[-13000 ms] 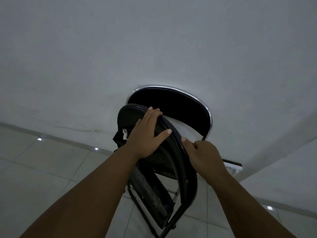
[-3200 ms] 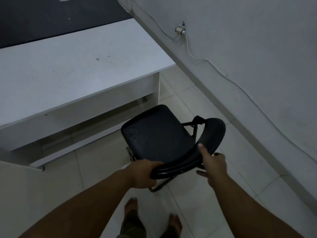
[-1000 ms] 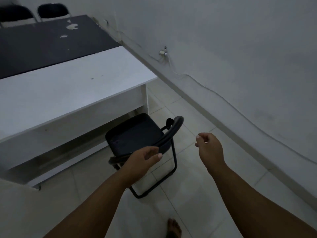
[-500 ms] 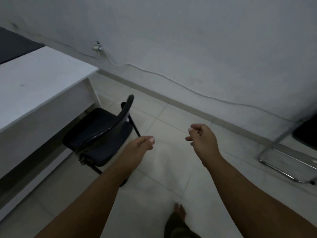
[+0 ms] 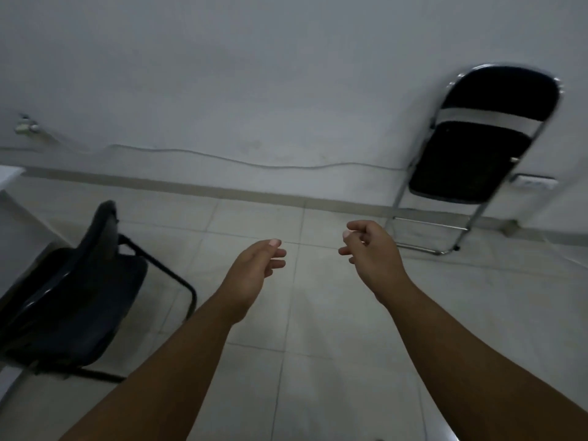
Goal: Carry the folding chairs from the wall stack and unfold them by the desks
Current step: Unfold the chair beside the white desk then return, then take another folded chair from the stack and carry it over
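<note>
- A bare, office-like room: plain white wall point(image 5: 254, 74), pale tiled floor point(image 5: 318, 345).
- Far right, a folded chair point(image 5: 477, 154) leans on the wall; near left, an open chair point(image 5: 73, 297) stands by a white desk point(image 5: 19, 224).
- A cable point(image 5: 222, 159) runs along the wall.

We have the unfolded chair point(image 5: 73, 297) at left on the floor point(image 5: 318, 361), just beside the desk point(image 5: 16, 237); folded chair point(image 5: 471, 154) leans on the wall point(image 5: 254, 74) far right, socket point(image 5: 533, 182) beside it; left hand point(image 5: 254, 268) and right hand point(image 5: 372, 253) between them, apart.

Folded chair point(image 5: 477, 154) has a shiny chrome frame; floor tiles point(image 5: 318, 361) glossy.
</note>
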